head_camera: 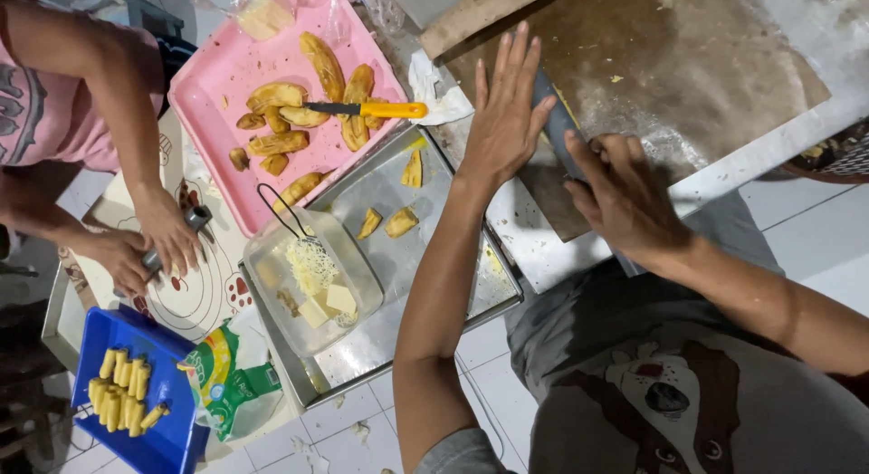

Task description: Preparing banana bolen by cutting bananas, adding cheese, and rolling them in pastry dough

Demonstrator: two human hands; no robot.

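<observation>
Left hand (503, 112) lies flat, fingers spread, on the brown wooden board (688, 57); right hand (625, 198) grips a dark flat blade (554, 121) (fingers curled). A green printed packet (231, 379) lies beside the steel tray's (453, 311) near corner.

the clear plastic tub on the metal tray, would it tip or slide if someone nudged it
The clear plastic tub looks light and thin-walled, so it would probably slide on the smooth metal tray. It sits low and wide, so tipping seems unlikely. The wire whisk leaning over its rim might swing or fall out.

Glossy metal tray (457, 180), seemingly rough wooden board (688, 67).
</observation>
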